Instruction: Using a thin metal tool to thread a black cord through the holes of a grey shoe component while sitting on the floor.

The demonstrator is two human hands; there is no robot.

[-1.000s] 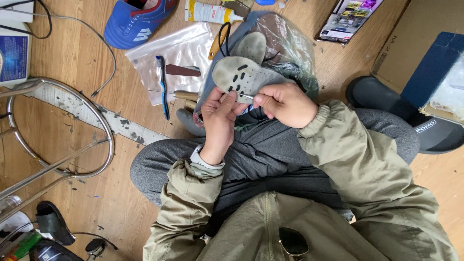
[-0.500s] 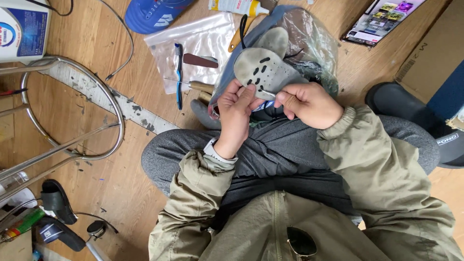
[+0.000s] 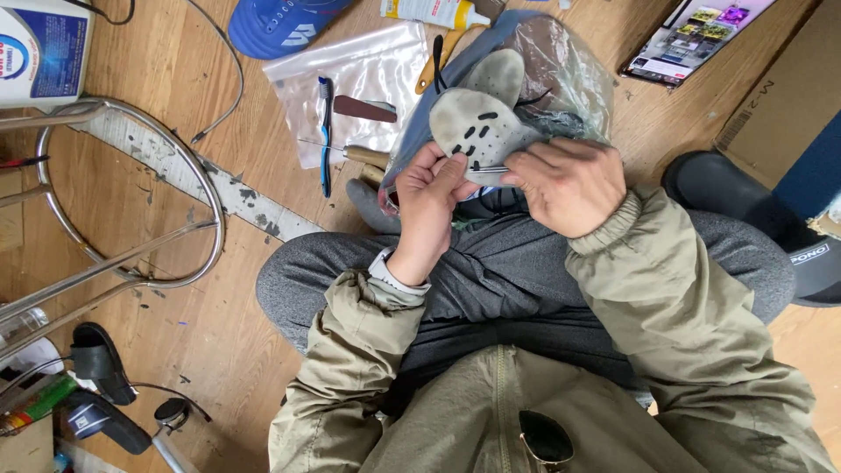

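Note:
I sit on a wooden floor with a grey shoe sole [image 3: 480, 123] held up over my lap, its underside with dark oval holes facing me. My left hand [image 3: 429, 197] grips the sole's near left edge with thumb and fingers. My right hand [image 3: 568, 182] is closed on a thin metal tool [image 3: 491, 168] whose tip lies against the sole's near edge. Behind the sole sits a crumpled clear plastic bag [image 3: 561, 79] over dark material.
A clear zip bag [image 3: 368, 83] on the floor carries a blue toothbrush [image 3: 325, 131] and a brown-handled tool [image 3: 363, 109]. A blue shoe [image 3: 280, 22], a glue tube [image 3: 434, 10], a chrome stool base [image 3: 131, 201], a black slipper [image 3: 771, 228] and a cardboard box [image 3: 788, 96] surround me.
The view has shifted, so everything sits lower and further right in frame. My hands stay on the sole, with the right hand's tool still at its near edge.

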